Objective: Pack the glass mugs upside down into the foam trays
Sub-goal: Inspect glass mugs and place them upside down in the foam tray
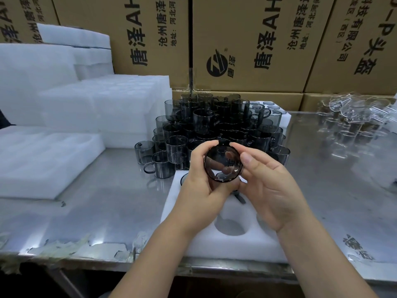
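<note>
Smoked-glass mug is up in both hands, just above the foam tray on the counter. It's tipped over, long axis running straight at the camera, one round end facing us, handle at the top edge. Mouth or base, can't tell. Left hand curls round the mug's left side, thumb on the rim. Right hand pinches the right rim between thumb and forefinger.

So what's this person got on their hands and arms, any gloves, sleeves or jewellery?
Nothing worn that shows. The left hand and right hand are bare: no gloves, rings or watch. The forearms are bare down to the frame's bottom edge, with no sleeve in view.
</note>
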